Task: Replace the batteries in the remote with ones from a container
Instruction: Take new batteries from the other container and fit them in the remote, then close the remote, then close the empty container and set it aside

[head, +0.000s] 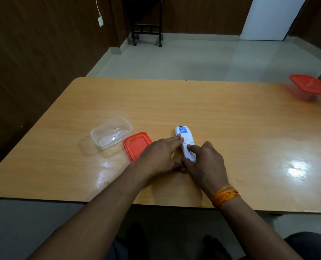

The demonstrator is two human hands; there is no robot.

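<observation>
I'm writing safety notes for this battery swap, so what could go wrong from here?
1. The remote lies face down, with the left hand steadying it and the right hand pressing its back; it could slip on the glossy table.
2. The loose red lid sits right beside the left hand and could be knocked.
3. The open clear container looks empty; any batteries cannot be made out.

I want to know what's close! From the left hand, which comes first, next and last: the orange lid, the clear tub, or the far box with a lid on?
1. Orange lid: right beside the left hand, on its left.
2. Clear tub: open, just past the lid, farther left.
3. Lidded box: far right corner of the table.
</observation>
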